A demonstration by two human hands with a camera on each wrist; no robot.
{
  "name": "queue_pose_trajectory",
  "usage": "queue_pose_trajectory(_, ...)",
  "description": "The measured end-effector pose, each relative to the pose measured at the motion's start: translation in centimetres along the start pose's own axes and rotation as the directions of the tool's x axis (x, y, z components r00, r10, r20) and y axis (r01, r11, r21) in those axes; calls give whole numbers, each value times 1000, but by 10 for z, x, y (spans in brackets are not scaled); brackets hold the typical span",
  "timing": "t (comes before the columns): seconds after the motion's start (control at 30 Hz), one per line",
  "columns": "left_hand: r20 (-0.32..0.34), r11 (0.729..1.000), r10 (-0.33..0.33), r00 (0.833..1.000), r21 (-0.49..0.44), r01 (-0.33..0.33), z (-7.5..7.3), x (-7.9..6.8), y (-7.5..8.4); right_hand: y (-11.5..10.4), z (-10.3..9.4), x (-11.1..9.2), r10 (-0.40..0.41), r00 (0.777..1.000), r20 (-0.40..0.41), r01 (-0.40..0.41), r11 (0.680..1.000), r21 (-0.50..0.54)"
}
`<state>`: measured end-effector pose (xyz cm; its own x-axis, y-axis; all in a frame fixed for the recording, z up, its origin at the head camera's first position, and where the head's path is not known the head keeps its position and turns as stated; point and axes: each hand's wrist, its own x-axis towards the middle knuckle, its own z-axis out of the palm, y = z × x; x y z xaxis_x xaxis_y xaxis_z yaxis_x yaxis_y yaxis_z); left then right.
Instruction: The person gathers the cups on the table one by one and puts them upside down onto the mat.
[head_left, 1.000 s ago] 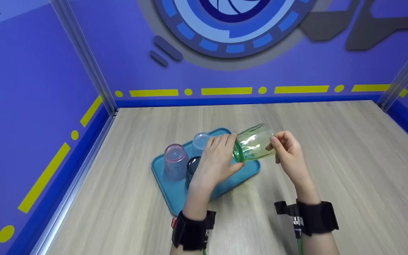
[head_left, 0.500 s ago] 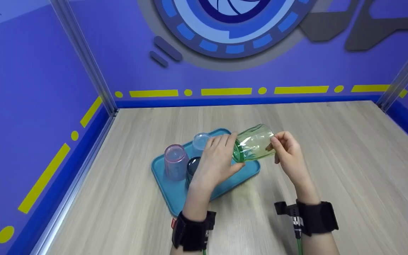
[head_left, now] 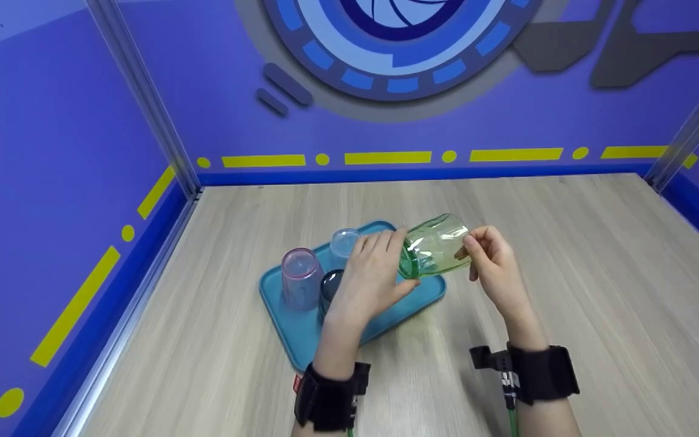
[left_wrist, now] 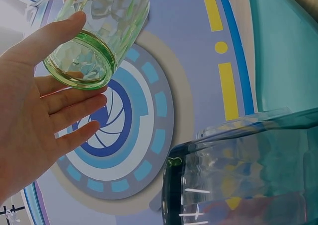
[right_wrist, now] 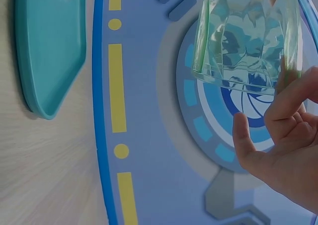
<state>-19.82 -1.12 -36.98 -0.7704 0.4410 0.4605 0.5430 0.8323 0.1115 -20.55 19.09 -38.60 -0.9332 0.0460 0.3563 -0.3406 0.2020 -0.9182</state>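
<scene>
A green-tinted drinking glass lies tilted sideways between my hands, above the right part of a teal tray. My left hand holds its thick green base, with the thumb on one side and the fingers on the other, as the left wrist view shows. At the mouth end, my right hand pinches the rim; its little finger stands away from the glass in the right wrist view. A dark glass stands on the tray, partly hidden behind my left hand in the head view.
A pink-rimmed glass and a pale blue glass also stand on the tray. The tray rests on a wood-look table with blue walls behind and at both sides. Cables run from the black wrist straps.
</scene>
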Motion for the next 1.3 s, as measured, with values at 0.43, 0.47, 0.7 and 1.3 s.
queue_pose_trajectory(0.43,-1,1000,6,1000,14,-6,0,-1,0,1,1,1,4,1000,15,-4,1000,2)
queue_pose_trajectory(0.47,0,1000,5,1000,15,-5,0,-1,0,1,1,1,8,1000,15,-8,1000,3)
queue_pose_trajectory(0.7,-6,1000,9,1000,18,-9,-1,-1,0,1,1,1,20,1000,11,-20,1000,5)
queue_pose_trajectory(1.3,-25,1000,20,999,17,-19,-2,-1,0,6,1,1,6,1000,21,-6,1000,9)
